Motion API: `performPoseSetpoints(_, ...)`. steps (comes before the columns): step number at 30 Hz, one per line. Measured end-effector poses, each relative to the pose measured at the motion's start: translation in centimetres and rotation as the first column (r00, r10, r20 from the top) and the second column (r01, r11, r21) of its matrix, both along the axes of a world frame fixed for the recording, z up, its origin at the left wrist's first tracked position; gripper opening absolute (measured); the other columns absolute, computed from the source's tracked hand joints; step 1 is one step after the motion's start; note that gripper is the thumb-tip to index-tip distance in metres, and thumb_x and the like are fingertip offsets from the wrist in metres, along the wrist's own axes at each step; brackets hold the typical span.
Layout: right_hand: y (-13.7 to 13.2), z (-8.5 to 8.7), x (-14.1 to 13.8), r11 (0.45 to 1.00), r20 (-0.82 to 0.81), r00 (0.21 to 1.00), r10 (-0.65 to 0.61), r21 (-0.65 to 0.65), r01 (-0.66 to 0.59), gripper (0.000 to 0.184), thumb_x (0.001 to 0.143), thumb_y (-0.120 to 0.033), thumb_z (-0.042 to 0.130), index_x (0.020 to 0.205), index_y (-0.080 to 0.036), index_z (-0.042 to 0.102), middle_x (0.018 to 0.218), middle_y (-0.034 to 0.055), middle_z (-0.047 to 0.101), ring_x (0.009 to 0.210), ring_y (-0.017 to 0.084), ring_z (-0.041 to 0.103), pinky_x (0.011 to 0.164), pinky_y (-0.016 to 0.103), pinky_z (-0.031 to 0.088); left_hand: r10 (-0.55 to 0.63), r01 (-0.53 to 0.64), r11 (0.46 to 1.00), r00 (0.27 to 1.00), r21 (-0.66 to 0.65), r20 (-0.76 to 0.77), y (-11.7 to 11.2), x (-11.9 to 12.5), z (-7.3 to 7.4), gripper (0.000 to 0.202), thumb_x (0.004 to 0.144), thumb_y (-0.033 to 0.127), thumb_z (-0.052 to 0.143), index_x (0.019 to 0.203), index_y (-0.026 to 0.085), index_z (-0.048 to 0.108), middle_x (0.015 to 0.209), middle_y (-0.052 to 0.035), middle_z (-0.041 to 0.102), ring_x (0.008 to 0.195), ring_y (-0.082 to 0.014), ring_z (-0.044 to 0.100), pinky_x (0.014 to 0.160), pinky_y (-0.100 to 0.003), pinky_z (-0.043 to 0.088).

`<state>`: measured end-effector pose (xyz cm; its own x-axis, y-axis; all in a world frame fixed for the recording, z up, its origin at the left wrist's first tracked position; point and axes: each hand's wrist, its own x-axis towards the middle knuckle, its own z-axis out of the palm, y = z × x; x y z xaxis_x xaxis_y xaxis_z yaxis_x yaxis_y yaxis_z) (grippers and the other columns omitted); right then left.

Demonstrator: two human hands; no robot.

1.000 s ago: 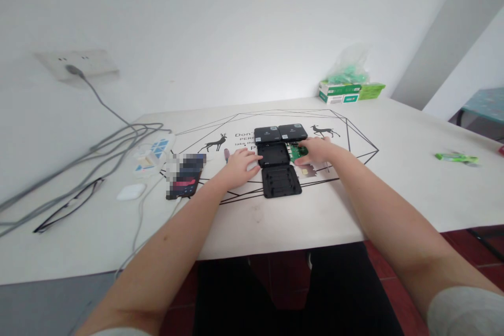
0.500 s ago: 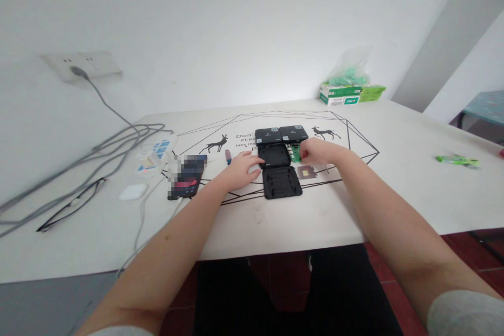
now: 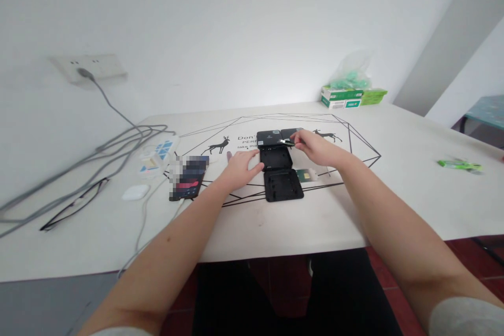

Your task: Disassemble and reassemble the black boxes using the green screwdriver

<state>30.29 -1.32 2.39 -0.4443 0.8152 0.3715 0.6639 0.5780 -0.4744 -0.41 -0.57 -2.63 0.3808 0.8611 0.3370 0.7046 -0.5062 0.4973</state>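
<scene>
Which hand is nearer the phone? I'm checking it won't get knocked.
Left. The left hand rests just right of the phone; the right hand is farther right, beyond the open black case.

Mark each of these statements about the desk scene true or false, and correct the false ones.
1. The left hand rests beside the open black plastic case. True.
2. The right hand lies flat on the white table. False: it is raised, pinching a small flat part over the case.
3. A pair of black-framed glasses lies at the table's left. True.
4. The green and white cardboard boxes stand at the near edge. False: they stand at the far edge, by the wall.
</scene>
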Motion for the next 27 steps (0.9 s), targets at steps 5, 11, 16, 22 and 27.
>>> performPoseSetpoints(5,-2.2,-1.9,-5.2,0.938,-0.024,0.968,0.251,0.255,-0.237,0.013,0.105,-0.021,0.044,0.103,-0.021,0.057,0.134,0.02,0.064,0.124,0.029,0.063,0.105,0.053,0.054,0.089,0.181,0.914,0.785,-0.364,0.613,-0.9,1.1,1.6,0.043,0.095,0.059,0.067,0.105,0.018,0.071,0.096,-0.009,0.076,0.088,-0.023,0.071,0.086,-0.041,0.059)
performPoseSetpoints(11,-3.0,-3.5,-7.8,0.921,0.104,0.967,0.234,0.295,-0.254,0.011,0.101,-0.023,0.058,0.104,-0.021,0.069,0.153,0.0175,0.059,0.147,0.035,0.047,0.123,0.063,0.039,0.269,0.445,0.746,0.479,-0.495,0.835,-1.3,1.2,2.1,0.037,0.074,0.017,0.087,0.105,0.016,0.067,0.095,-0.0062,0.076,0.079,-0.0174,0.074,0.08,-0.036,0.064)
performPoseSetpoints(16,-2.1,-2.8,-6.9,0.995,-0.32,0.943,-0.096,-0.014,0.096,0.052,0.093,-0.024,0.068,0.143,-0.018,0.057,0.16,0.0219,0.051,0.142,0.035,0.056,0.12,0.062,0.046,0.326,0.424,0.756,0.416,-0.499,0.849,-0.7,0.8,1.7,0.046,0.071,0.013,0.086,0.112,0.019,0.064,0.1,-0.0058,0.077,0.086,-0.022,0.078,0.088,-0.046,0.065)
performPoseSetpoints(22,-1.3,-2.5,-6.9,0.793,-0.599,0.738,-0.311,-0.592,-0.147,0.011,0.086,-0.02,0.076,0.092,-0.019,0.067,0.072,-0.0035,0.058,0.071,0.011,0.062,0.083,0.035,0.07,0.22,0.402,0.806,0.479,-0.435,0.85,-0.4,0.6,1.3,0.054,0.068,0.026,0.093,0.114,0.021,0.065,0.103,-0.0039,0.076,0.093,-0.0211,0.076,0.093,-0.041,0.061)
performPoseSetpoints(27,-1.0,-2.9,-6.9,0.793,-0.629,0.674,-0.387,-0.6,-0.106,0.029,0.087,-0.013,0.074,0.07,-0.02,0.052,0.068,-0.0051,0.05,0.063,0.008,0.053,0.074,0.028,0.069,0.172,0.164,0.906,0.7,-0.39,0.693,0.0,0.5,0.6,0.062,0.076,0.038,0.088,0.129,0.018,0.061,0.103,-0.0066,0.075,0.09,-0.0212,0.073,0.092,-0.043,0.059)
